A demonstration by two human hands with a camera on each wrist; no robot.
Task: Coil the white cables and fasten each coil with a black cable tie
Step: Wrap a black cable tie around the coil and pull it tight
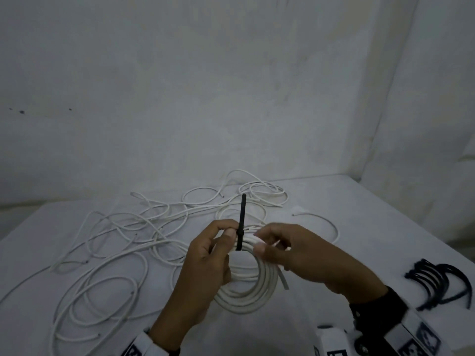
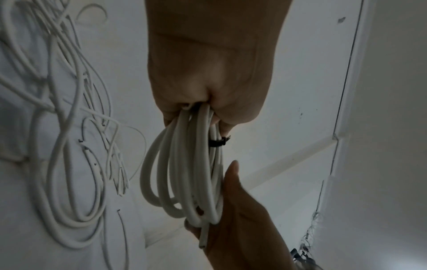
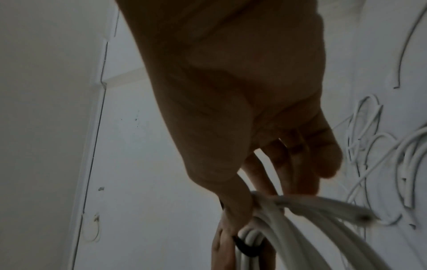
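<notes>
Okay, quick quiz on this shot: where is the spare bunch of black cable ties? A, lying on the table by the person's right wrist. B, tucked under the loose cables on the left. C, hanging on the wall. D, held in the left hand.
A: the spare black cable ties lie in a bunch on the table, just beyond the right hand and wrist.

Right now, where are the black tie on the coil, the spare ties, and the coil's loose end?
black tie [image 1: 242, 211], head view, upright tail.
spare ties [image 1: 437, 281], head view, middle of bundle.
coil [image 1: 284, 283], head view, loose cut end.
</notes>
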